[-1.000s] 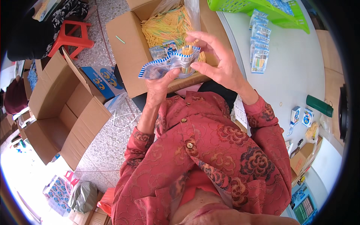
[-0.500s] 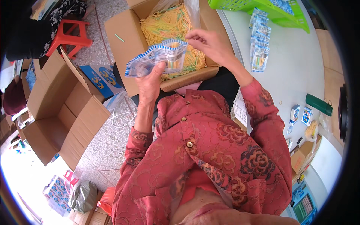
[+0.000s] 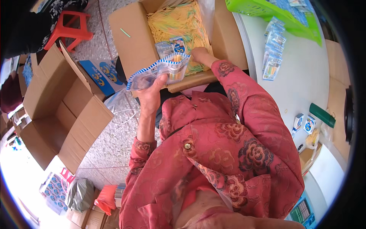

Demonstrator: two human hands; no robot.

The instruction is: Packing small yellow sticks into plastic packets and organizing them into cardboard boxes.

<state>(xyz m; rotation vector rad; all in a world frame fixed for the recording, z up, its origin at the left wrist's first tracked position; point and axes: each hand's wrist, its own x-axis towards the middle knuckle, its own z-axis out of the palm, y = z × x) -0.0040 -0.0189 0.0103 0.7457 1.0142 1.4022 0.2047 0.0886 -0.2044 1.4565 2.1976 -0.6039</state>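
My left hand [image 3: 150, 91] grips a strip of clear plastic packets [image 3: 176, 70] with blue-and-white striped edges, thumb on top. Thin yellowish sticks show through the strip's right part. Just beyond it, a clear packet with a blue printed label [image 3: 178, 45] shows over the sticks; whether it joins the held strip I cannot tell. My right hand [image 3: 200, 55] is down inside the cardboard box [image 3: 133, 42], fingers curled at the loose pile of thin yellow and green sticks [image 3: 175, 21]. What those fingers hold, if anything, is hidden.
On the white table [image 3: 293, 72] at right lie a chain of filled packets [image 3: 272, 53], a green basket [image 3: 263, 11], a dark green bottle [image 3: 322, 115] and small boxes. To the left stand an open carton [image 3: 76, 103] and a red stool [image 3: 70, 30].
My right hand has moved down from beside the strip's right end into the box. The blue-labelled packet has come into sight. My left hand keeps hold of the strip.
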